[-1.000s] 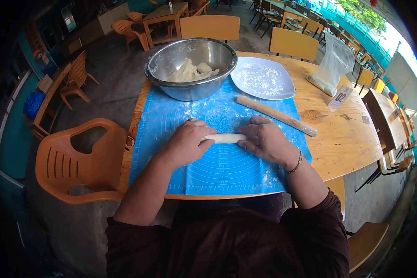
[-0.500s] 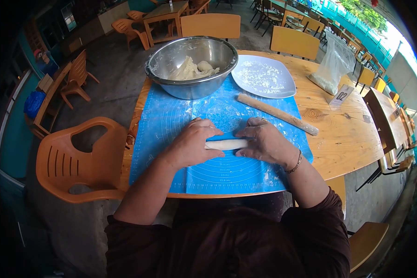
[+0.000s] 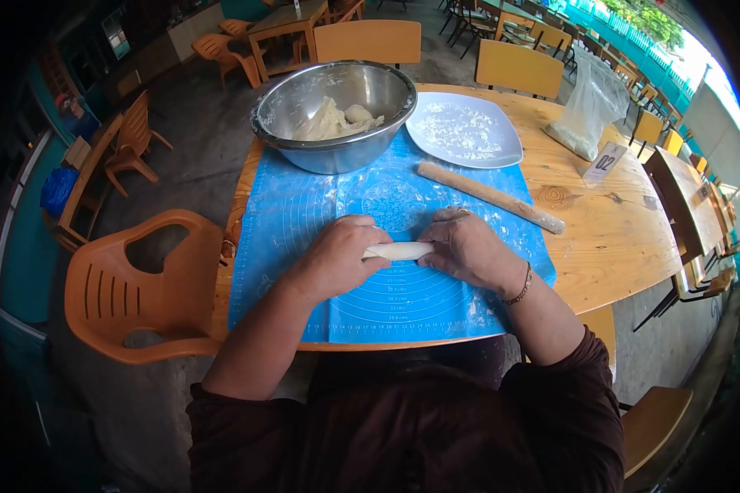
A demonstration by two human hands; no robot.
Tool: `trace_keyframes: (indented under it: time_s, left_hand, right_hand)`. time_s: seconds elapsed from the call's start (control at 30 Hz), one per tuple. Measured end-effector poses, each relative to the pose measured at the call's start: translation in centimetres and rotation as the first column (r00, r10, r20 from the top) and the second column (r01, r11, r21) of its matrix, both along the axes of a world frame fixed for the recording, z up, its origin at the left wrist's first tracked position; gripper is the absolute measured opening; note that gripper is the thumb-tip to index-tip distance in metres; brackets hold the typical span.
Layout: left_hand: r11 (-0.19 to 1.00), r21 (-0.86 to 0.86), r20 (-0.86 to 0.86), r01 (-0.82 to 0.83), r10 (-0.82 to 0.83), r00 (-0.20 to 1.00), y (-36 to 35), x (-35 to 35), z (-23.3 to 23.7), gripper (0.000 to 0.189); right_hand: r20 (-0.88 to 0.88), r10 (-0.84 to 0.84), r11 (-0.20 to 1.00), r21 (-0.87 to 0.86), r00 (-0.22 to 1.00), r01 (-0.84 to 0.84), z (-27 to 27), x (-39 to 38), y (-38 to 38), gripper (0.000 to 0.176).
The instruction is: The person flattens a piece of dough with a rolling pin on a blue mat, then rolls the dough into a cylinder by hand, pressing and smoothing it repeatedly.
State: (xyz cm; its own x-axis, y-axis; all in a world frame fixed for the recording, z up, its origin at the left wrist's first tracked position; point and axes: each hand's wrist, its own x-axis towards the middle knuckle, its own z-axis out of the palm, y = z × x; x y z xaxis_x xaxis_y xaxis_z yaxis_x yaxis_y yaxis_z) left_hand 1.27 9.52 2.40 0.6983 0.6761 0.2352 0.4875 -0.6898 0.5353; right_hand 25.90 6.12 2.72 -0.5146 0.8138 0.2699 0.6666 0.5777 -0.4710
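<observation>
A pale roll of dough (image 3: 400,251) lies crosswise between my hands over the blue measuring mat (image 3: 370,308). My left hand (image 3: 347,251) is closed on its left end, thumb below and fingers above. On the right end, my right hand (image 3: 462,245) pinches the dough with thumb and fingers. Parts of both ends are hidden by the fingers. Just beyond my right hand, a floury rolling pin (image 3: 492,197) rests at a slant on the mat and the wooden table.
A steel bowl (image 3: 337,154) with more dough (image 3: 329,122) stands at the back left. Beside it is a floured white plate (image 3: 464,131). A clear bag of flour (image 3: 588,107) and a number sign (image 3: 605,161) stand on the right. An orange chair (image 3: 140,287) is at the left.
Both hands have closed in on the dough ends, thumbs and fingers now gripping the roll. The view has shifted slightly.
</observation>
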Motion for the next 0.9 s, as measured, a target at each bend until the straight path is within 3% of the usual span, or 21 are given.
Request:
trace_keyframes:
  time_s: [0.13, 0.23, 0.3, 0.37, 0.43, 0.47, 0.5, 0.53, 0.57, 0.63, 0.67, 0.73, 0.87, 0.9]
  left_hand:
    - [0.996, -0.091, -0.040, -0.018, 0.015, 0.999, -0.2, 0.1, 0.4, 0.035]
    - [0.986, -0.162, 0.054, -0.039, 0.048, 0.997, -0.3, 0.0, 0.3, 0.036]
    - [0.987, 0.158, 0.086, 0.012, -0.026, 0.996, -0.2, 0.1, -0.1, 0.035]
    - [0.994, 0.110, 0.067, 0.027, -0.035, 0.997, -0.1, 0.1, -0.3, 0.035]
    - [0.997, 0.059, 0.049, 0.044, -0.047, 0.998, -0.2, 0.0, 0.0, 0.034]
    - [0.999, -0.036, 0.080, 0.032, -0.029, 0.996, -0.3, 0.0, 0.4, 0.033]
    - [0.991, -0.132, 0.109, 0.021, -0.007, 0.994, -0.3, -0.1, 0.7, 0.032]
    - [0.991, -0.131, 0.108, 0.020, -0.006, 0.994, -0.1, -0.2, 0.5, 0.032]
    - [0.997, -0.083, 0.068, 0.001, 0.004, 0.998, 0.2, -0.3, 0.0, 0.031]
    - [0.999, -0.034, 0.029, -0.013, 0.014, 0.999, 0.3, -0.2, -0.1, 0.030]
    - [0.999, 0.038, 0.042, 0.000, -0.002, 0.999, 0.3, -0.2, 0.0, 0.029]
    - [0.994, 0.111, 0.053, 0.015, -0.021, 0.998, 0.2, 0.0, 0.0, 0.028]
    - [0.992, 0.124, 0.097, 0.026, -0.039, 0.994, 0.3, 0.1, -0.9, 0.030]
    - [0.993, 0.111, 0.066, 0.042, -0.049, 0.997, 0.5, 0.1, -1.1, 0.032]
  right_hand:
    - [-0.024, -0.024, 1.000, -0.018, 0.999, 0.024, 0.2, 0.5, 0.0, 0.027]
    - [0.008, 0.005, 1.000, 0.027, 1.000, -0.006, 0.5, 0.2, -0.4, 0.027]
    - [0.011, 0.015, 0.999, 0.028, 1.000, -0.015, 0.1, 0.2, -0.1, 0.026]
    - [0.015, 0.025, 0.999, 0.031, 1.000, -0.025, 0.2, 0.3, 0.0, 0.026]
    - [-0.022, -0.007, 0.996, -0.084, 1.000, 0.005, 0.9, 0.4, -0.1, 0.020]
    - [-0.021, -0.008, 0.996, -0.084, 1.000, 0.006, 1.1, 0.5, -0.1, 0.020]
    - [-0.081, -0.066, 0.980, -0.191, 0.995, 0.050, 1.3, 0.6, -0.1, 0.017]
    - [-0.135, -0.129, 0.951, -0.298, 0.982, 0.084, 1.4, 0.6, -0.1, 0.015]
    - [-0.136, -0.129, 0.951, -0.298, 0.982, 0.084, 1.3, 0.7, 0.1, 0.015]
    - [0.014, -0.126, 0.986, -0.105, 0.992, 0.127, 0.8, 1.0, 0.5, 0.015]
    - [0.014, -0.128, 0.986, -0.104, 0.992, 0.129, 0.4, 1.1, 0.6, 0.015]
    - [0.003, -0.143, 0.979, 0.145, 0.990, 0.141, -0.2, 1.3, 0.7, 0.018]
    - [-0.095, 0.023, 0.968, 0.250, 0.995, 0.001, 0.1, 0.4, 0.4, 0.022]
    - [-0.080, 0.022, 0.991, 0.131, 0.997, -0.011, 0.0, 0.3, 0.4, 0.022]
